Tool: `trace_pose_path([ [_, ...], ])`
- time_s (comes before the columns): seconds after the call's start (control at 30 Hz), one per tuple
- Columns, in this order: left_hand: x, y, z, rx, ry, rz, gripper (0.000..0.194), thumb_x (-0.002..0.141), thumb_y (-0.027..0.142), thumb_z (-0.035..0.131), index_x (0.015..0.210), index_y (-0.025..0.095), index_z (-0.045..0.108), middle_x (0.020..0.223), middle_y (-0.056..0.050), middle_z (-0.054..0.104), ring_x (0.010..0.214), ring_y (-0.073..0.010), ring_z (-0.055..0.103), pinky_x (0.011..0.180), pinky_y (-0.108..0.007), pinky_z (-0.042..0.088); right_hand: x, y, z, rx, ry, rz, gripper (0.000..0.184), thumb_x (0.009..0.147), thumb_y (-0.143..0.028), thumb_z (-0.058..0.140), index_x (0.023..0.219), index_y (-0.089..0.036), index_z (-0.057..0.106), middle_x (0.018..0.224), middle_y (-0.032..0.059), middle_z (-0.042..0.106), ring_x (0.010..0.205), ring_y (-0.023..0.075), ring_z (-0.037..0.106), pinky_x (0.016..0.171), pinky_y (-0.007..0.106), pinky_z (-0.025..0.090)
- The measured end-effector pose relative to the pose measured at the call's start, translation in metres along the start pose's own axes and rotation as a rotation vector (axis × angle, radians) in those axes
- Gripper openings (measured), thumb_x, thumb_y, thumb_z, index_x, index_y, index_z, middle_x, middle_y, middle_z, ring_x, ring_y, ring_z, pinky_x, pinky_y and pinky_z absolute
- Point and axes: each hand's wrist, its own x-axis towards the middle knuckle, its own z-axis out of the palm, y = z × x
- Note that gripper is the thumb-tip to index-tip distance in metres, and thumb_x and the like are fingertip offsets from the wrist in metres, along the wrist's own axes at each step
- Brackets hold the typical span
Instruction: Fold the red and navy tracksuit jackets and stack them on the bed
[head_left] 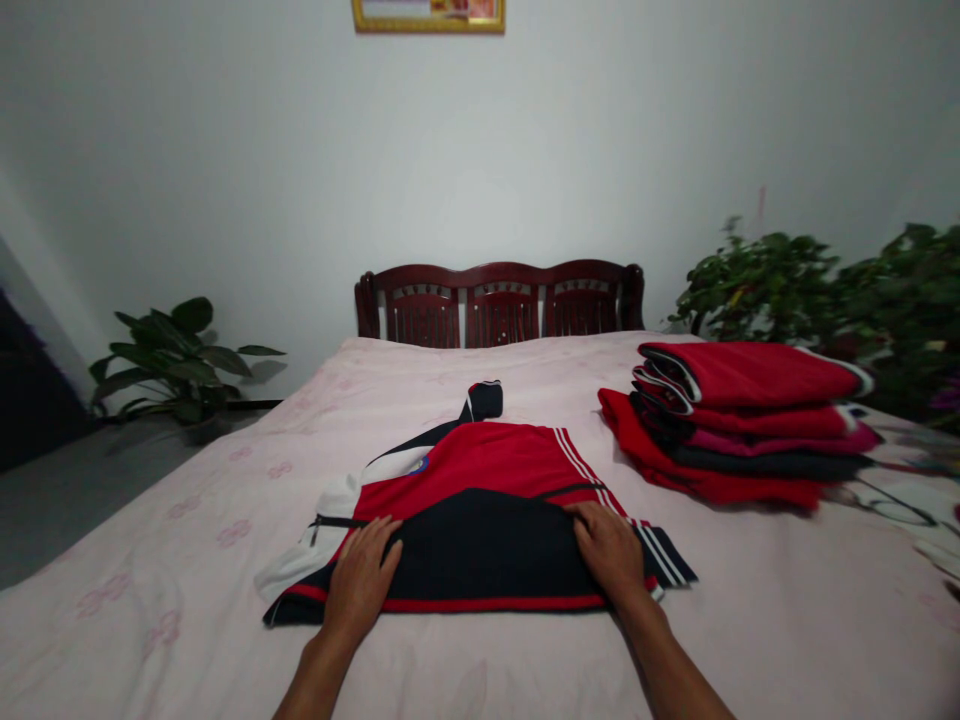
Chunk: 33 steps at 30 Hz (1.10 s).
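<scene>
- Head view looks down at a bed (172, 610) with a pale pink cover that has small pink shapes on it.
- A zip jacket (480, 550) lies flat in the middle of the bed, near the side closest to the person. It is red, dark blue and white, with white stripes by the edge.
- One dark blue sleeve (484, 401) sticks out from the top of the jacket and points at the head of the bed.
- The left hand (361, 580) is open and flat on the jacket, palm down, with the fingers spread. It is not gripping anything.
- The right hand (610, 550) is open and flat too, palm down on the dark blue part, close to the striped edge.
- A pile of folded clothes (739, 420), mostly red with some pink and black, sits on the bed just right of the jacket. The two are not touching.
- A dark wooden headboard (502, 305) stands at the far end of the bed.
- A green plant (180, 360) stands on the floor to the left, and leafy plants (765, 290) stand to the right.
- A gold picture frame (427, 15) hangs on the white wall (225, 150).
</scene>
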Motion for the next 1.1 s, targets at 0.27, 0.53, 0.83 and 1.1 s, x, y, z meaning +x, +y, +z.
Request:
trace_pose_path([
  [0.27, 0.0004, 0.001, -0.0001, -0.006, 0.009, -0.002, 0.038, 0.097, 0.035, 0.043, 0.128, 0.023, 0.062, 0.136, -0.005, 0.064, 0.132, -0.0231, 0.053, 0.117, -0.049, 0.036, -0.0002, 0.0009, 0.0004, 0.009, -0.002, -0.003, 0.027, 0.089, -0.015, 0.047, 0.1, -0.023, 0.07, 0.103, 0.002, 0.073, 0.098, 0.0201, 0.065, 0.091, 0.035, 0.045],
  [0.53, 0.0001, -0.0003, -0.0001, -0.005, 0.003, -0.005, 0.037, 0.098, 0.037, 0.043, 0.127, 0.025, 0.062, 0.136, -0.005, 0.064, 0.132, -0.0229, 0.053, 0.116, -0.047, 0.036, -0.0004, 0.0032, 0.0031, 0.002, 0.002, -0.015, 0.027, 0.089, -0.016, 0.047, 0.101, -0.023, 0.07, 0.103, 0.0025, 0.073, 0.099, 0.0201, 0.065, 0.091, 0.034, 0.045],
  [0.83, 0.0005, -0.0001, 0.0002, 0.006, 0.003, -0.005, 0.038, 0.098, 0.037, 0.042, 0.127, 0.024, 0.062, 0.136, -0.005, 0.063, 0.132, -0.0232, 0.053, 0.116, -0.048, 0.036, -0.0008, 0.0, -0.0001, -0.005, 0.021, -0.021, 0.027, 0.089, -0.016, 0.046, 0.1, -0.023, 0.07, 0.103, 0.0024, 0.073, 0.098, 0.0195, 0.066, 0.09, 0.034, 0.045],
  [1.1, 0.0004, 0.0007, -0.0004, -0.012, 0.01, -0.008, 0.037, 0.097, 0.036, 0.043, 0.127, 0.024, 0.063, 0.135, -0.006, 0.064, 0.131, -0.0239, 0.054, 0.116, -0.05, 0.036, -0.0004, -0.0009, -0.0007, 0.001, 0.016, -0.015, 0.028, 0.089, -0.016, 0.046, 0.1, -0.023, 0.071, 0.103, 0.0026, 0.073, 0.098, 0.0198, 0.066, 0.091, 0.034, 0.045],
])
